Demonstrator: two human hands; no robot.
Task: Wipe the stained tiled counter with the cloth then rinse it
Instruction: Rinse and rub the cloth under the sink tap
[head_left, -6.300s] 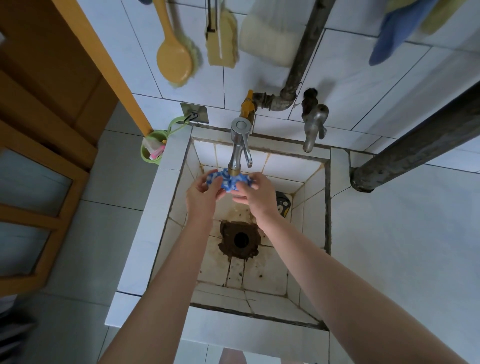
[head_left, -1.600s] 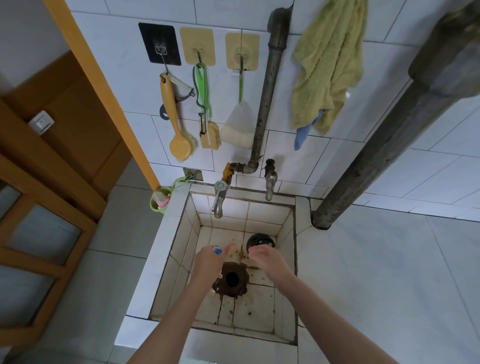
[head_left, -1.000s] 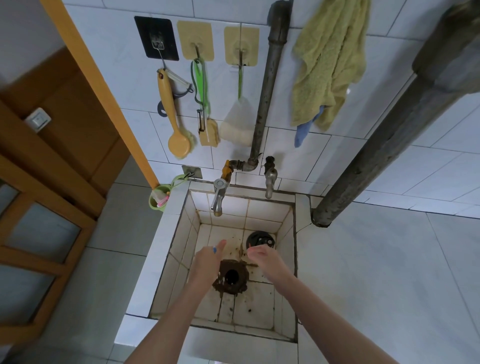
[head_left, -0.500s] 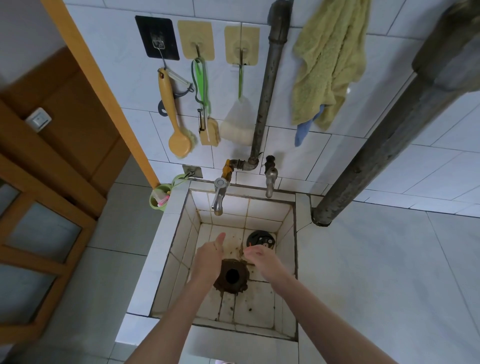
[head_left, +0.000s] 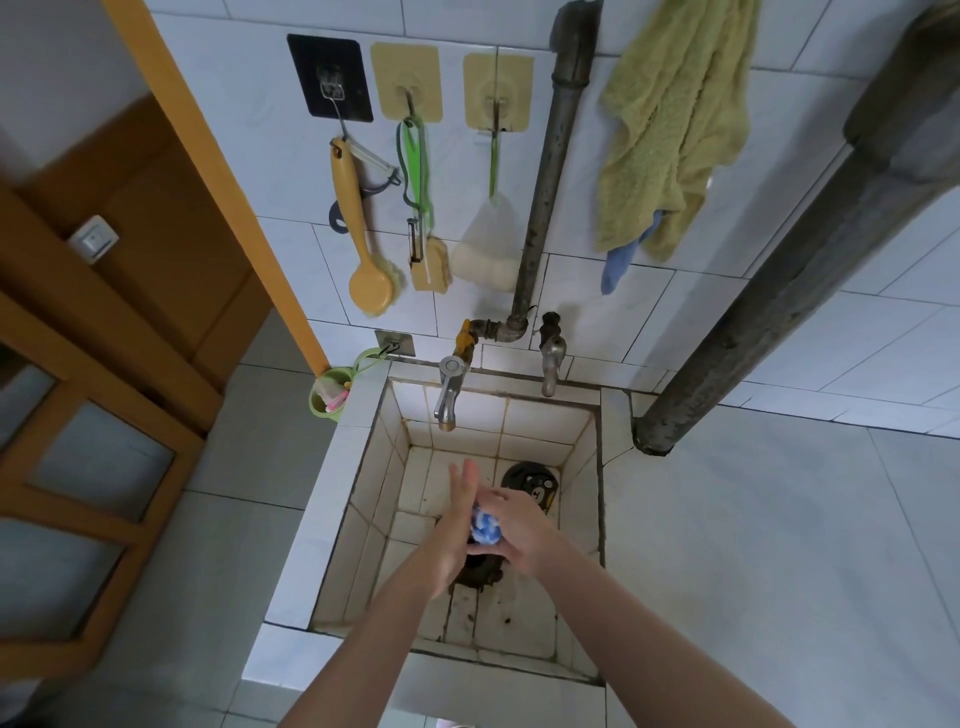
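A small blue and white cloth (head_left: 485, 526) is bunched into a ball between my two palms, low inside the tiled sink (head_left: 332, 493). My left hand (head_left: 456, 522) presses against its left side with the fingers held straight and pointing towards the tap (head_left: 448, 396). My right hand (head_left: 521, 530) curls round the cloth from the right and covers most of it. No water is visible at the tap. The pale tiled counter (head_left: 753, 545) lies to the right of the sink.
A rusty drain (head_left: 480, 570) sits under my hands, and a black round plug (head_left: 531, 480) lies at the sink's back right. A second tap (head_left: 550, 359), a thick slanted pipe (head_left: 779, 301), hanging brushes (head_left: 366, 270), a yellow towel (head_left: 670, 119) and a green cup (head_left: 330, 397) surround the sink.
My hands were apart over the drain, with the cloth hidden in the left fist. Now they have come together, and the balled cloth shows between the palms.
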